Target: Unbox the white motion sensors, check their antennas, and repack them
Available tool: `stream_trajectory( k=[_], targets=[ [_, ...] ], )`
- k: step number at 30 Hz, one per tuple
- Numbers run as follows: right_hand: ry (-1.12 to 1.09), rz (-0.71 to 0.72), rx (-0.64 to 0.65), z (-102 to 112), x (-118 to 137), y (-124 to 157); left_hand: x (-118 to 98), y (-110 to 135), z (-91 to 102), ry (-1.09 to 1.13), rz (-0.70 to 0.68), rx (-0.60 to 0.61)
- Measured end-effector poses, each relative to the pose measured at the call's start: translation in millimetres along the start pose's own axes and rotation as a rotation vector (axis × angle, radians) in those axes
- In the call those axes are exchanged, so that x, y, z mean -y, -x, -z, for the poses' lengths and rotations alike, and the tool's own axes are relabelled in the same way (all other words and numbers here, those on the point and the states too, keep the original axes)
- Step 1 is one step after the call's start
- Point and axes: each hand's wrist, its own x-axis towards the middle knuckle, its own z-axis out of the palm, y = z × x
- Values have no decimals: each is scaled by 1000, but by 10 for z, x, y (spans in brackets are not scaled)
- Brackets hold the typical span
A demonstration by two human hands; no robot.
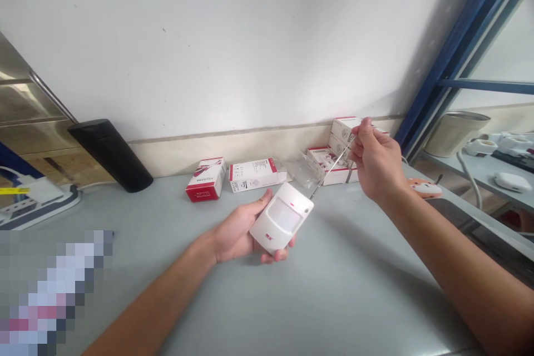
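Observation:
My left hand (244,231) is wrapped around a white motion detector (280,219), thumb along its left edge and fingertips showing at its lower right. The detector is tilted, with its pale lens window and small red marks facing up. My right hand (375,158) is closed around a screwdriver (332,171). Only its thin metal shaft shows, slanting down to the left; the handle is hidden in my fingers. The shaft's dark tip meets the upper right edge of the detector, though I cannot tell whether it sits in an opening there.
Behind the detector lie a red-and-white box (206,178), an opened white box (252,174), clear plastic wrapping (302,169) and stacked boxes (344,125). A black cylinder (110,153) leans at the left near a power strip (50,206). A blue frame (444,50) borders the right.

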Motion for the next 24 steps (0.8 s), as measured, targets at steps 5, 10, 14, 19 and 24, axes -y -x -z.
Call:
stream_trajectory(
  k=[5,10,14,19,24],
  targets=[
    [-47,-22,-53,95,-26,-85,-15,25,-3,10,-20,28],
    [-68,-51,48,142,-62,-124,57,13,72,-32,-17,74],
    [-47,2,81,91,-31,-76,118,-10,134,-26,-21,80],
    [-32,-20,175,-19,-1,61,124,-17,127,-11,-66,61],
    [-12,-99,301,-135,-78,263,123,-38,119,6,-132,57]
  ],
)
